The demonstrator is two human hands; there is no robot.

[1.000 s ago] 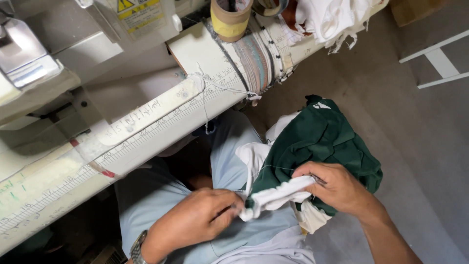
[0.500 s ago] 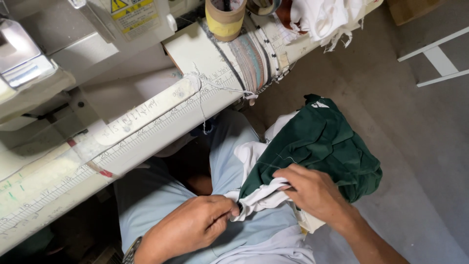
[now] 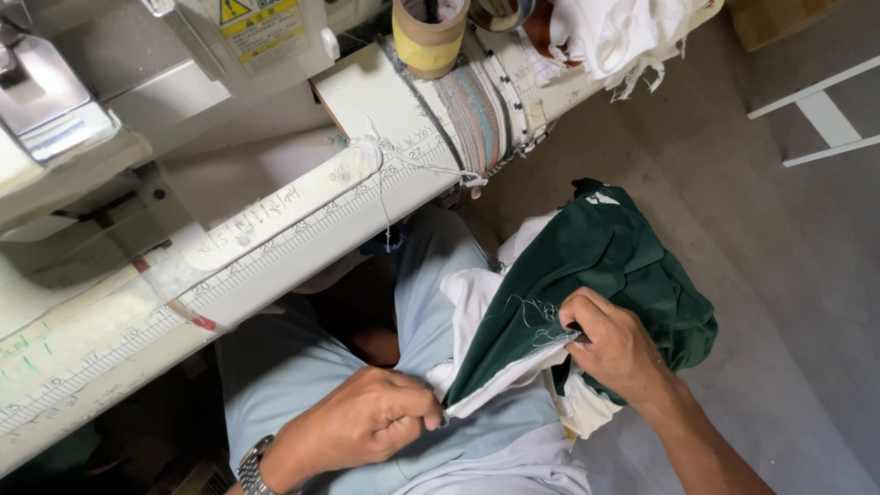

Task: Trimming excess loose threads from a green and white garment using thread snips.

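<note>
- The left hand (image 3: 362, 423), low in the frame just left of centre, is curled almost shut, pinching the near corner of the green and white garment (image 3: 587, 284) between thumb and fingertips; the grip looks meant to anchor that end so the cloth stays taut.
- The right hand (image 3: 616, 346), right of centre, is closed on the same garment further along, fingers folded over a white-edged seam, thumb hidden under the fabric. With both hands apart on one edge, the strip between them lies stretched, probably so the seam can be looked over.
- The garment rests on the person's lap over light blue trousers (image 3: 431, 275), its bulk bunched toward the right of the frame, hanging partly off the knee above the grey floor (image 3: 779, 229). Loose white threads show on the green cloth by the right fingers.
- A wristwatch (image 3: 253, 466) sits on the left wrist at the bottom edge.
- The desk (image 3: 275, 229) runs diagonally across the upper left, a measuring scale marked along its edge within easy reach for sizing cloth.
- On the desk, at the top centre, stands a cardboard tube (image 3: 427, 37), and white fabric (image 3: 614, 32) is piled at the upper right, fringe hanging over the edge.
- A sewing machine (image 3: 55, 101) fills the upper left corner.
</note>
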